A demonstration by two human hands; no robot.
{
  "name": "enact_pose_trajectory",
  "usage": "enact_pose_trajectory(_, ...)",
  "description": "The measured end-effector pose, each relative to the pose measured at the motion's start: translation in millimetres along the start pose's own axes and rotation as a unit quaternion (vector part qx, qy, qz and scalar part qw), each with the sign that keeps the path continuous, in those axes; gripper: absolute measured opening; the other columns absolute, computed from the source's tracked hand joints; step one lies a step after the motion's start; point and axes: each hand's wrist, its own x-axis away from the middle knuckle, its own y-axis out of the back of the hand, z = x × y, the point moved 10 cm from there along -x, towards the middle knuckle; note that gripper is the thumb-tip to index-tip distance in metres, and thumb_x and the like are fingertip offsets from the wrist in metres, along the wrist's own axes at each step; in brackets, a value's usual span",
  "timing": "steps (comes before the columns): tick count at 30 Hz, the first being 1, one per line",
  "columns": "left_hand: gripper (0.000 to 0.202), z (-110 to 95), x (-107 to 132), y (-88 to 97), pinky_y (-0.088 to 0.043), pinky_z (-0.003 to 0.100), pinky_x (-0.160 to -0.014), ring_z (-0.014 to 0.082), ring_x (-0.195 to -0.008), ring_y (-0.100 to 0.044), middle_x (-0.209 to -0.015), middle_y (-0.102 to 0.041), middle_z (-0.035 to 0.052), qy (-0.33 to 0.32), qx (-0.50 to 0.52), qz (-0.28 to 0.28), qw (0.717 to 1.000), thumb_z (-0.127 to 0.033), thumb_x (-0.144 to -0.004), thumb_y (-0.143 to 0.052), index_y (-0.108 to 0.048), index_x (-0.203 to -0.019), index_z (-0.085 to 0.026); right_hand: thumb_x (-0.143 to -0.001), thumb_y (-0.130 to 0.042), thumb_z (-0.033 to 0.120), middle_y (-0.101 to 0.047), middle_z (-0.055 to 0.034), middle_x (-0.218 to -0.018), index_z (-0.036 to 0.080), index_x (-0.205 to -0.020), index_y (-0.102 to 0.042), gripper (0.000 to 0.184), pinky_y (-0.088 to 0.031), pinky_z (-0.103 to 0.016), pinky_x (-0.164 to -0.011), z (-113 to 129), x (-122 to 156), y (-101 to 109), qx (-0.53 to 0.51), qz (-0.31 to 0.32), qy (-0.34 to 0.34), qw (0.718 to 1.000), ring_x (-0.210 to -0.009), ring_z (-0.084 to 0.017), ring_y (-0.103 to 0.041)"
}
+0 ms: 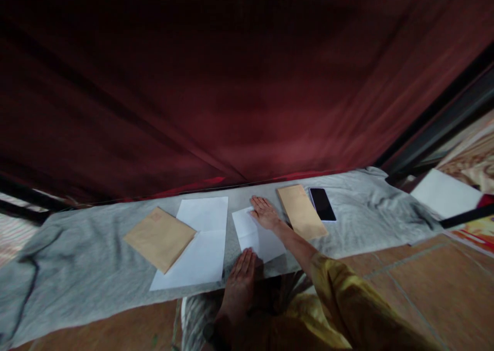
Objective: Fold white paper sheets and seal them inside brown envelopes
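Paper (262,241) looks light, easily creased, best held by edges; my right hand (266,214) and left hand (241,271) lie flat, gripping nothing.

Head camera: looked forward and down from the wearer's head, above the left hand (242,275) and right hand (266,217).
Red fabric (247,93): was faced across the upper field.
Grey cloth (370,212): was viewed from nearby.

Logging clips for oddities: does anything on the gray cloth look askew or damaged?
Mildly: the envelope at the picture's left lies askew, partly covering a creased white sheet. I see no spill or tear.
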Motion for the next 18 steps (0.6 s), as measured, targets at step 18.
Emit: enact_pose_trajectory(18,0.058,37,-129,13.3,-0.036,0.053,-0.117,0.0289,-0.148,-0.033,-0.153,-0.045,0.0206,0.119,0.097,-0.084,0.985,-0.041,-0.102,-0.031,-0.039,-0.148,-0.006,-0.093,-0.055,0.028,-0.035,-0.0153,-0.159,0.015,-0.157,-0.031,0.07,-0.022,-0.047,-0.123,29,82,2,0.01,-0.007,-0.003,1.0,-0.147,-0.028,-0.034)
